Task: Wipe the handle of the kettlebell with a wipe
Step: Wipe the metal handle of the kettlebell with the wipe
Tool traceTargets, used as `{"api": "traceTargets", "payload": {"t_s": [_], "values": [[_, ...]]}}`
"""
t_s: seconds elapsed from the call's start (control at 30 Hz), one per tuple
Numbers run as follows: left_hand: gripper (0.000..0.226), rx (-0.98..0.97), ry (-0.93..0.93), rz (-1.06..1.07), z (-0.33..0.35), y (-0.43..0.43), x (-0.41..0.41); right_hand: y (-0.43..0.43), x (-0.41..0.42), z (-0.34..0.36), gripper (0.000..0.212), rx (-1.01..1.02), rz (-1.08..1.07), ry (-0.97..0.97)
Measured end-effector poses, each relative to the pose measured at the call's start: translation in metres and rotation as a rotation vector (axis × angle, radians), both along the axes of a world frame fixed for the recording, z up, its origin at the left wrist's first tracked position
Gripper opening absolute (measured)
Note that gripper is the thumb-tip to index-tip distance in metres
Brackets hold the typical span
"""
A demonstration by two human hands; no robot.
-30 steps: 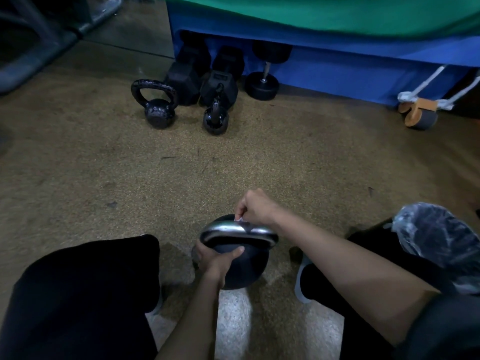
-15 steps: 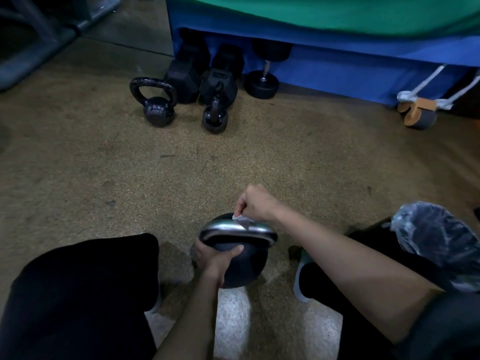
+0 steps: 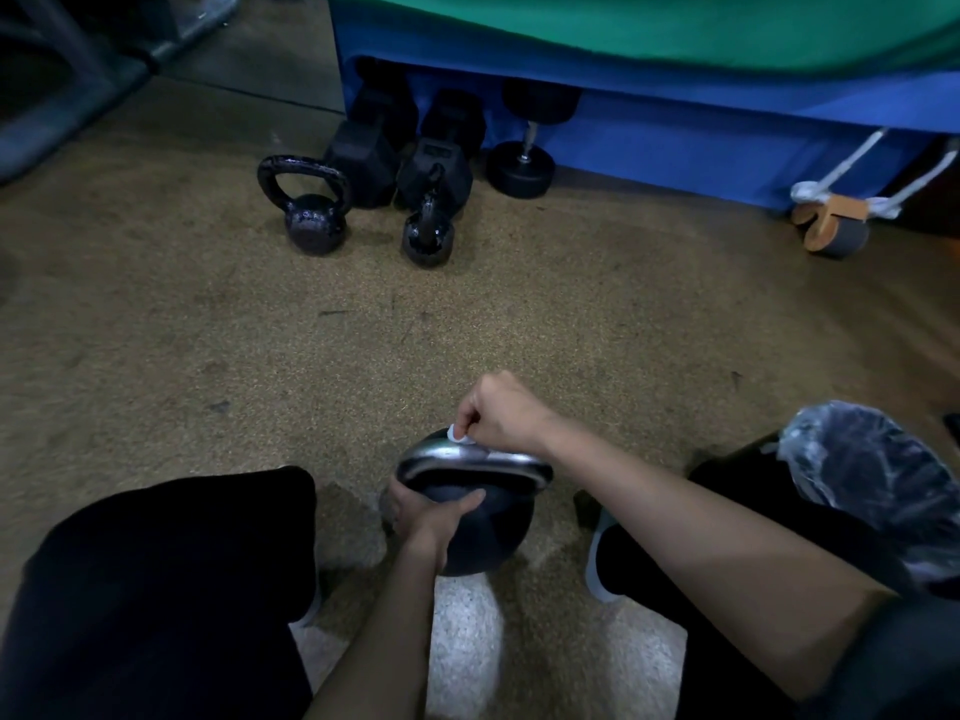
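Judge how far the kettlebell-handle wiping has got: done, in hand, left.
Done: the left hand grips the kettlebell. In hand: the right hand pinches a white wipe onto the silver handle near its middle. Left: the handle's ends, though wiped parts cannot be told.

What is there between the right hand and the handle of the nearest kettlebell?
In the head view, a small white wipe lies there: the right hand pinches it against the shiny handle.
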State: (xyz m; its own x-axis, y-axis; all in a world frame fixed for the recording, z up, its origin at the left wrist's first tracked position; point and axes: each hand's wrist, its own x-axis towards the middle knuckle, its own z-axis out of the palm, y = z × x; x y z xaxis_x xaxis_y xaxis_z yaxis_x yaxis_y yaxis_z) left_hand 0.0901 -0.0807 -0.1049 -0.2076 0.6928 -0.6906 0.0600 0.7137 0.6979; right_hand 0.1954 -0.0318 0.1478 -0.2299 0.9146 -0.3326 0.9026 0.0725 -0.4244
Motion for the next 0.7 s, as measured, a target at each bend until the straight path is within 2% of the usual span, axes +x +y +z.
{"api": "traceTargets", "payload": {"t_s": [0.1,0.43,0.57,0.7], "values": [[0.147,-0.017,0.004,-0.007,-0.017,0.002,0.000,0.000,0.002,0.002,0.016,0.003,0.004,-0.008],[0.156,-0.009,-0.042,0.014,0.006,-0.001,0.001,-0.004,0.003,0.001,0.017,0.030,0.017,-0.026],[0.159,-0.017,-0.036,0.015,0.009,-0.001,0.002,-0.011,0.001,0.002,0.020,0.036,0.091,-0.008],[0.163,-0.031,-0.038,-0.008,0.008,0.001,0.001,-0.013,0.003,0.000,0.019,0.049,0.138,-0.073]]}}
